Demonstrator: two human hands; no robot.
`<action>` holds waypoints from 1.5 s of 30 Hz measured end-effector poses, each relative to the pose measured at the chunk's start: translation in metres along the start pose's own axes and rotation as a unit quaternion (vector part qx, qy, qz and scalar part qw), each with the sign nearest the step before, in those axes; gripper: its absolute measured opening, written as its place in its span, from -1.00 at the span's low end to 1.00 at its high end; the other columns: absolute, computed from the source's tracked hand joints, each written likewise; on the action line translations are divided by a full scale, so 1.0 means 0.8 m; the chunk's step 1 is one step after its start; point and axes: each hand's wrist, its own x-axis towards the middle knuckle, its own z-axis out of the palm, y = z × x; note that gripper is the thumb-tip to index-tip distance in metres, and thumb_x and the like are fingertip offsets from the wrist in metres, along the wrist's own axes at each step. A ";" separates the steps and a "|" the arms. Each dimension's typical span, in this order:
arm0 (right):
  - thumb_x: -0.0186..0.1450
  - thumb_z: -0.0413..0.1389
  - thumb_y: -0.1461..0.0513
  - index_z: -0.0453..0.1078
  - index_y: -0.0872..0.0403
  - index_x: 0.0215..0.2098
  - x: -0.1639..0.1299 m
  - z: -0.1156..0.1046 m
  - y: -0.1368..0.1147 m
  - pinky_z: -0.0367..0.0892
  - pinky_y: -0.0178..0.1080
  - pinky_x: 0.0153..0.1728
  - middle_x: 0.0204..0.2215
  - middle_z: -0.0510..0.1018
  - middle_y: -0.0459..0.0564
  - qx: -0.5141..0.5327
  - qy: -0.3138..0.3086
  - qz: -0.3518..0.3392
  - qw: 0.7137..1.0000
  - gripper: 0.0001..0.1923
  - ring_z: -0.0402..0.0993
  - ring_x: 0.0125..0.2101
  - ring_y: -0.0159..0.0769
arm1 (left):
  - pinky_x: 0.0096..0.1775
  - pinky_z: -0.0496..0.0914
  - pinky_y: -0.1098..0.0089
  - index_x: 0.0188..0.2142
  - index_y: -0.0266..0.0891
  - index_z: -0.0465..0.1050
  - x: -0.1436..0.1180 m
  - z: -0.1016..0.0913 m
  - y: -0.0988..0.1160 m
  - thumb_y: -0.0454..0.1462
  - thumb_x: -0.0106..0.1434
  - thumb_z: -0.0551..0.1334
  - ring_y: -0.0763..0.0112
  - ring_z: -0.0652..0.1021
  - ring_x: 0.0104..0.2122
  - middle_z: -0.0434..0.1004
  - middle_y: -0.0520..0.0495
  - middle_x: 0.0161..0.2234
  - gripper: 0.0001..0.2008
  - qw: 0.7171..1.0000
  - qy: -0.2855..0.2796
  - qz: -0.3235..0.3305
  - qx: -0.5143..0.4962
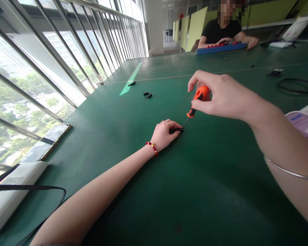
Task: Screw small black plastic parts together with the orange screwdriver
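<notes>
A green counter (220, 188) fills most of the frame. At upper right, a person (213, 32) in a black top is at its far side, behind a blue tray (220, 50) with red items. A long white box (17, 191) lies at lower left. The right hand (220, 92) is right of centre, its grip curled around the handle of an orange-and-black screwdriver (201, 94), index finger arched. At centre, the left hand (165, 134) rests low, its grip pinched on a small black piece (175, 130); the screwdriver's tip meets or nearly meets that piece's right end. Small black bits (149, 96) lie above centre.
</notes>
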 end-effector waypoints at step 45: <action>0.24 0.04 0.25 0.36 0.03 -0.33 -0.008 -0.010 -0.010 0.30 -0.24 -0.27 -0.32 0.52 -0.08 0.166 -0.124 -0.078 0.975 -0.94 0.41 -0.30 -0.31 | -0.07 0.37 0.32 -0.24 -0.17 0.53 -0.002 -0.001 0.001 -0.31 0.16 0.19 0.34 0.47 -0.21 0.51 -0.01 -0.26 -0.82 1.000 -0.004 -0.004 0.020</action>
